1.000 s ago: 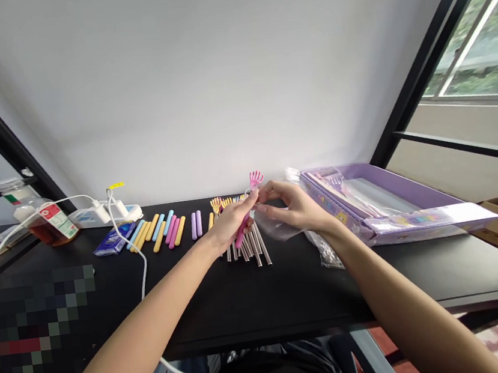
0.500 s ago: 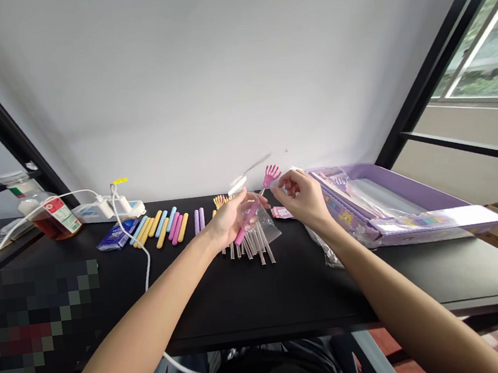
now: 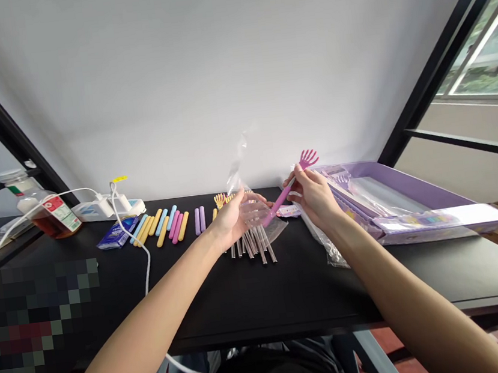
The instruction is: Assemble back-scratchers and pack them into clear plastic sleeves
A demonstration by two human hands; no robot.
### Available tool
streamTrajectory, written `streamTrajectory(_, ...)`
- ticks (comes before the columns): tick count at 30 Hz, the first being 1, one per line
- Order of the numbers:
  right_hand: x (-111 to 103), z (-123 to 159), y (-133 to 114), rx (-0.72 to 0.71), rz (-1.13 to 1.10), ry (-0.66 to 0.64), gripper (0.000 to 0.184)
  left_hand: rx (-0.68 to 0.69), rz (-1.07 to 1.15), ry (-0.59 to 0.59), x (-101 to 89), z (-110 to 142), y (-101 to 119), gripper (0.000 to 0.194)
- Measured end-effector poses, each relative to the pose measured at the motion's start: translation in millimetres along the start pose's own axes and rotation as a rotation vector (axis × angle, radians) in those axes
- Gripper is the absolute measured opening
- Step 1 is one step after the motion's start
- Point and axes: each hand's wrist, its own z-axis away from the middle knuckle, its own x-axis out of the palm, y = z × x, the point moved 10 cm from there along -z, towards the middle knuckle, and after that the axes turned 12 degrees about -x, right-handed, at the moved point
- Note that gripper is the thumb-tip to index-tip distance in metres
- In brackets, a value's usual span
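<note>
My right hand (image 3: pixel 316 193) is closed around the rod of a pink back scratcher (image 3: pixel 282 197), just below its hand-shaped head, which points up and right. The scratcher's handle slants down to the left, its lower end overlapping a clear plastic bag (image 3: pixel 257 214). My left hand (image 3: pixel 234 215) grips that bag, and a loose part of it stands up against the wall. Beneath the hands lie several metal rods (image 3: pixel 262 248) side by side, with yellow scratcher heads (image 3: pixel 220 201) at their far ends. A small pink card (image 3: pixel 288 210) rests between the hands.
Several coloured handles (image 3: pixel 162 228) lie in a row left of the rods. Farther left are a blue packet (image 3: pixel 118 234), a power strip (image 3: pixel 93 211) with a white cable, and a bottle (image 3: pixel 52 213). A purple box (image 3: pixel 404 176) and plastic wrapping (image 3: pixel 332 249) are on the right.
My right hand has taken hold of the pink back scratcher and drawn it up and right, its handle sliding out of my left hand. The bag's loose part now rises higher.
</note>
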Motion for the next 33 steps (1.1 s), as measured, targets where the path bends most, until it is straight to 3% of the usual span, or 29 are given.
streamTrajectory(4,-7,-5,-12,-0.09,-0.01,-0.026,0.049,0.098,0.111,0.219,-23.2,6,13,0.047)
streamTrajectory(9,26,7,-21,-0.196,0.133,-0.29,0.045,0.138,0.108,0.235,-29.0,8,18,0.017)
streamTrajectory(13,43,16,-19,-0.208,0.124,-0.404,0.039,0.19,0.071,0.213,-24.3,9,21,0.044)
streamTrajectory(16,49,21,-20,-0.236,0.196,-0.532,0.033,0.234,0.06,0.249,-26.6,11,24,0.041)
streamTrajectory(20,57,30,-8,-0.168,0.276,-0.713,0.036,0.297,0.029,0.285,-33.0,11,29,0.027)
streamTrajectory(26,56,30,-19,-0.152,0.239,-0.683,0.05,0.332,-0.069,0.37,-42.0,12,36,0.009)
streamTrajectory(31,55,44,-15,-0.013,0.346,-1.0,0.047,0.308,-0.155,0.463,-54.3,12,38,0.014)
streamTrajectory(33,47,45,-10,0.033,0.395,-1.047,0.047,0.308,-0.175,0.465,-56.7,11,39,0.016)
